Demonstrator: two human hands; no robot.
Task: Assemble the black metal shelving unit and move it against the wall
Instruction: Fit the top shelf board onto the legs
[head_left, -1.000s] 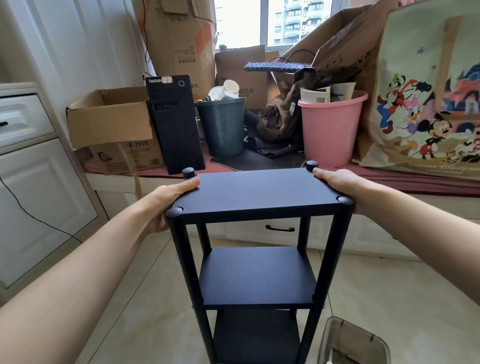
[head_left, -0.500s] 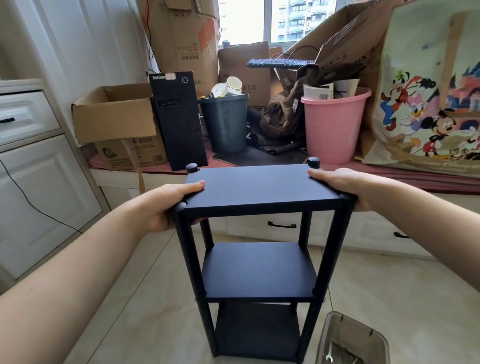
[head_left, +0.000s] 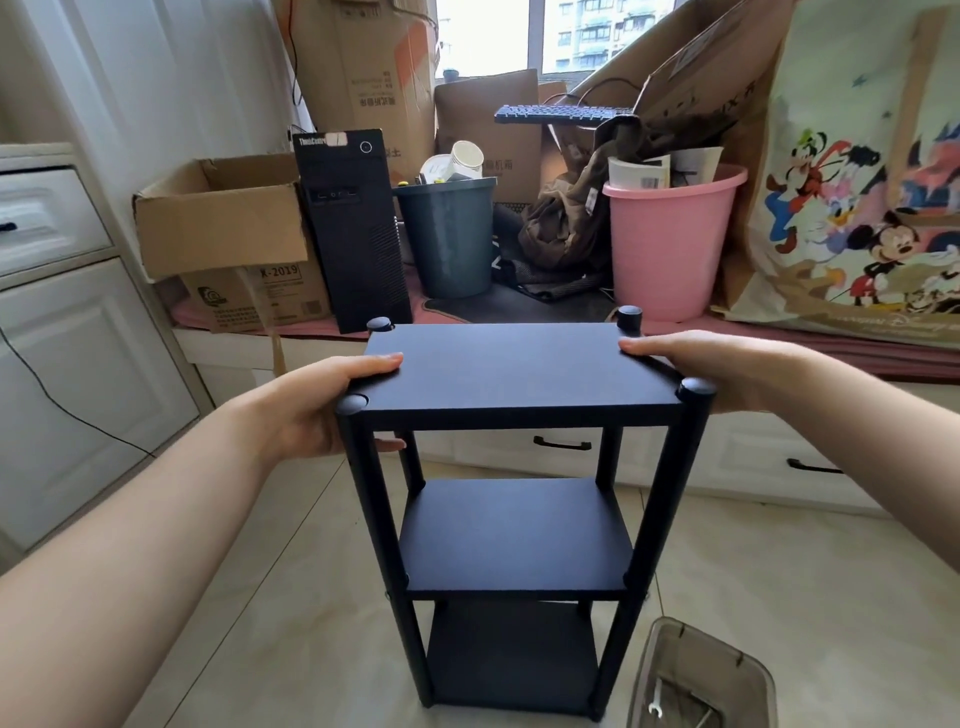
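Note:
The black metal shelving unit (head_left: 511, 379) stands upright in front of me, with three shelves and four round posts with caps. My left hand (head_left: 317, 405) grips the left edge of the top shelf, thumb on top and fingers curled under it. My right hand (head_left: 691, 364) grips the right edge of the same shelf, its thumb lying along the top. The unit's feet are near the tiled floor (head_left: 291, 623); I cannot tell whether they touch it.
Ahead is a low white cabinet bench (head_left: 561, 441) loaded with cardboard boxes (head_left: 218, 223), a black computer tower (head_left: 353, 228), a grey bin (head_left: 449, 239), a pink bucket (head_left: 670, 244) and a cartoon bag (head_left: 862, 182). White cabinets (head_left: 62, 364) stand left. A clear plastic tub (head_left: 696, 675) with a wrench sits at lower right.
The shelving unit, held in both hands, has come closer to the bench, and more of its lower shelves and feet show. The grip on the top shelf is unchanged.

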